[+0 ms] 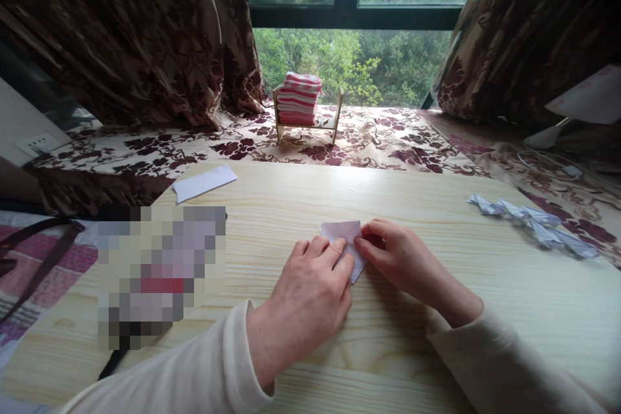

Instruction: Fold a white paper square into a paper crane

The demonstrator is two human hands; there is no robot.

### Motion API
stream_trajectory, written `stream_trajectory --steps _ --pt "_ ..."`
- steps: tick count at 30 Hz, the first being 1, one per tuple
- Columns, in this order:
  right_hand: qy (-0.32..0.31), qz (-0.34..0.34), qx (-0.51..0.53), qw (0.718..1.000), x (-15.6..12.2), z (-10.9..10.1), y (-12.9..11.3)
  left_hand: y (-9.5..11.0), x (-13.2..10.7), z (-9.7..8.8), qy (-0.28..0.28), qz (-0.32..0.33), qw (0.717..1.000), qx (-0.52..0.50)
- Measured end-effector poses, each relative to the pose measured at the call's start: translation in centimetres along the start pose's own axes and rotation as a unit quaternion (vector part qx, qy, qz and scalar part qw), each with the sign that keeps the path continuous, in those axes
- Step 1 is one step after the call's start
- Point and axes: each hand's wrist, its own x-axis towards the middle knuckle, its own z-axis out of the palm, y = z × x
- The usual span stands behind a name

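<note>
A small white paper (340, 229) lies near the middle of the surface (276, 197). The left hand (310, 291) rests on it, fingers opened out; the right hand (405, 259) touches its right side, fingers curled — gripping or merely pressing, I cannot tell. Folded papers (541, 223) line the right edge — a paper strip (206, 184) the far left corner.

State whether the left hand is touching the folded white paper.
Touching: the head view shows the left hand resting on the folded white paper, covering its lower left part.

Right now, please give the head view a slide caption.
Left hand rests on white paper on the table; right hand touches its edge.
</note>
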Motion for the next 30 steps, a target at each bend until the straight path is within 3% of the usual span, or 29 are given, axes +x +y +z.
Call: stream_trajectory --steps 10,17,30 --pt "0.027 0.03 -0.024 0.999 0.9 0.6 -0.2 0.2 0.2 -0.2 -0.009 -0.009 1.0 0.006" --pt "-0.009 0.012 0.033 0.999 0.0 -0.7 0.4 0.1 0.1 -0.3 -0.013 -0.005 1.0 0.006" --pt "-0.031 -0.046 0.072 0.996 -0.3 -0.3 0.4 0.2 0.0 -0.1 0.002 0.004 1.0 -0.005"
